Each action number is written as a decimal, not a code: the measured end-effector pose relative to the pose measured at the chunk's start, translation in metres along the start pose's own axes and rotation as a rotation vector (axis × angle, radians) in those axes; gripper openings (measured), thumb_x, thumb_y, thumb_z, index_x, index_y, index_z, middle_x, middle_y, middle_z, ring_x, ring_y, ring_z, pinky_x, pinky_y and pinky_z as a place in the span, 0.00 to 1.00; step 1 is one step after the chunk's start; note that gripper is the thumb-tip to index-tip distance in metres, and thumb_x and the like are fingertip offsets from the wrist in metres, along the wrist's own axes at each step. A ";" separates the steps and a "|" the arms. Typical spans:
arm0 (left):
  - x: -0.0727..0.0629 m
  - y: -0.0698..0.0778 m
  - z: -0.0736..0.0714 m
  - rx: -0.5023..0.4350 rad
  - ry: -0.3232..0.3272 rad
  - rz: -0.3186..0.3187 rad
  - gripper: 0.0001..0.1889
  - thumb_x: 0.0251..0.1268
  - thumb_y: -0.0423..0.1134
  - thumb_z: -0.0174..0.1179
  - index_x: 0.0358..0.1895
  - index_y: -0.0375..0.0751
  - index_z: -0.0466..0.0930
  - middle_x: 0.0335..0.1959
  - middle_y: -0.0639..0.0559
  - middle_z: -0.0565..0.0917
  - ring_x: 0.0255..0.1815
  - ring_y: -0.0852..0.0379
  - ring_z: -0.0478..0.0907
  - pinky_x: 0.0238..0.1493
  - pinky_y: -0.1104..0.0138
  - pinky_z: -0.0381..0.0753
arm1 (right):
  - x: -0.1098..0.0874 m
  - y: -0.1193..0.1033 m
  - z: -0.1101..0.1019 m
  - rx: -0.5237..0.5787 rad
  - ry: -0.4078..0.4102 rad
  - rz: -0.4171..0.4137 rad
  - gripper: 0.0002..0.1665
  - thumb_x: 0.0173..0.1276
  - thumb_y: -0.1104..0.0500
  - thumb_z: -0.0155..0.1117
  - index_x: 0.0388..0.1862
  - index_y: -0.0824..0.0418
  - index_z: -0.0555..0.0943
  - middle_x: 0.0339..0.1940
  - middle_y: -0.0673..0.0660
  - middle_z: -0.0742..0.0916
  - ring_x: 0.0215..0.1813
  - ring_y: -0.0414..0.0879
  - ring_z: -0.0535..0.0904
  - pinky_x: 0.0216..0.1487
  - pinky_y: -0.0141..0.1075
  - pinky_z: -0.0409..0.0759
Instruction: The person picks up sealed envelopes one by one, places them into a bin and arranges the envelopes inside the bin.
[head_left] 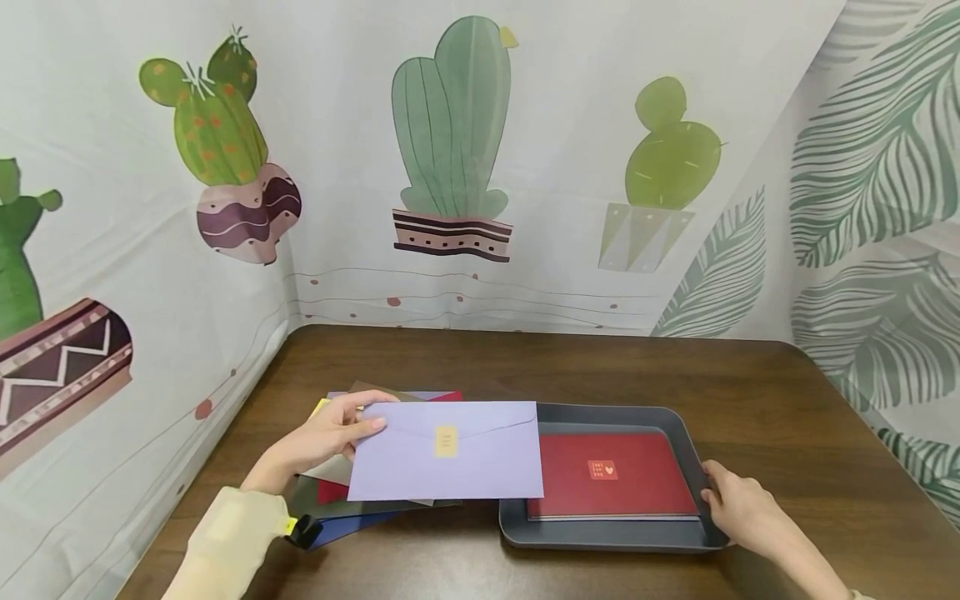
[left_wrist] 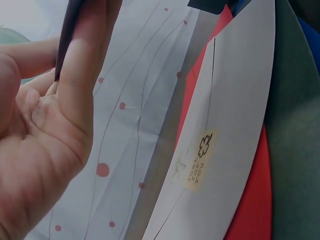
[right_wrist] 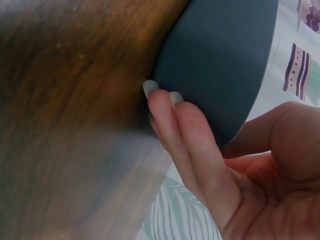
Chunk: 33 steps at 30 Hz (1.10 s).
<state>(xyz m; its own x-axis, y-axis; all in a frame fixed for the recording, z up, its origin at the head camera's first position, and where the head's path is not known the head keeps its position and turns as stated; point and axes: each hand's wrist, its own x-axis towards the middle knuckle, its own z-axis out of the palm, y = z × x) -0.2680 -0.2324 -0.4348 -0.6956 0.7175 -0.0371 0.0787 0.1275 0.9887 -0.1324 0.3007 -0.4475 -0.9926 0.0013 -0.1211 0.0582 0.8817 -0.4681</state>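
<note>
In the head view my left hand (head_left: 326, 437) pinches a lavender envelope (head_left: 487, 467) near its upper left corner, thumb in front. A small yellow label sits on the envelope's flap. It hangs between a pile of envelopes and a dark grey tray (head_left: 600, 535), covering part of both. Inside the tray lies a red envelope (head_left: 570, 492) with a small label, with a paler edge showing beneath it. My right hand (head_left: 750, 512) grips the tray's right rim; the right wrist view shows fingers (right_wrist: 200, 137) against its outer wall.
Under and behind my left hand spreads the loose pile, with a white envelope (left_wrist: 235, 115), a dark green one (head_left: 356, 508) and a blue one (head_left: 345, 532). The wooden table (head_left: 795, 417) meets a cactus-printed cloth (head_left: 555, 167) at its back and left.
</note>
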 end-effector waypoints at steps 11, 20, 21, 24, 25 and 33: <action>0.007 0.000 0.008 -0.045 -0.031 0.008 0.20 0.75 0.34 0.49 0.65 0.32 0.63 0.46 0.50 0.87 0.38 0.53 0.87 0.33 0.54 0.86 | 0.001 -0.002 0.000 -0.009 -0.002 -0.002 0.20 0.68 0.67 0.54 0.57 0.75 0.69 0.36 0.73 0.85 0.18 0.44 0.79 0.15 0.33 0.76; 0.009 -0.002 0.012 -0.061 -0.047 -0.010 0.21 0.74 0.35 0.50 0.66 0.32 0.62 0.47 0.49 0.86 0.37 0.54 0.87 0.35 0.56 0.86 | 0.001 -0.003 0.000 -0.019 0.003 0.006 0.20 0.68 0.67 0.54 0.57 0.75 0.69 0.36 0.72 0.85 0.19 0.45 0.79 0.15 0.33 0.76; 0.009 -0.002 0.013 -0.064 -0.048 -0.010 0.22 0.74 0.34 0.50 0.67 0.32 0.62 0.47 0.49 0.86 0.38 0.54 0.87 0.35 0.55 0.86 | 0.001 -0.003 0.000 -0.022 0.003 0.006 0.20 0.68 0.67 0.55 0.57 0.75 0.69 0.36 0.72 0.85 0.19 0.45 0.79 0.15 0.33 0.76; 0.010 -0.003 0.015 -0.072 -0.047 -0.007 0.22 0.74 0.34 0.50 0.67 0.32 0.61 0.48 0.49 0.86 0.38 0.54 0.87 0.35 0.54 0.86 | 0.001 -0.004 0.000 -0.024 -0.002 0.008 0.20 0.68 0.67 0.55 0.57 0.75 0.69 0.36 0.72 0.85 0.18 0.44 0.79 0.16 0.34 0.76; 0.010 -0.002 0.015 -0.076 -0.047 -0.008 0.22 0.74 0.34 0.50 0.67 0.32 0.61 0.48 0.49 0.86 0.38 0.54 0.87 0.36 0.54 0.86 | 0.000 -0.004 0.000 -0.024 -0.003 0.009 0.20 0.68 0.67 0.55 0.57 0.75 0.69 0.35 0.72 0.85 0.18 0.44 0.79 0.16 0.34 0.76; 0.013 -0.002 0.021 -0.127 -0.054 -0.032 0.22 0.74 0.35 0.50 0.67 0.33 0.61 0.51 0.48 0.85 0.42 0.52 0.86 0.39 0.51 0.85 | -0.001 -0.003 0.000 -0.024 0.001 0.009 0.20 0.68 0.67 0.55 0.56 0.74 0.69 0.36 0.72 0.85 0.19 0.45 0.80 0.16 0.33 0.76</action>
<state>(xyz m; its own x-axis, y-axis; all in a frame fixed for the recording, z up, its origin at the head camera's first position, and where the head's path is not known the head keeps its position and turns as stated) -0.2626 -0.2085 -0.4399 -0.6566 0.7507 -0.0730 -0.0358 0.0656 0.9972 -0.1319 0.2984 -0.4456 -0.9922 0.0100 -0.1243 0.0648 0.8929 -0.4456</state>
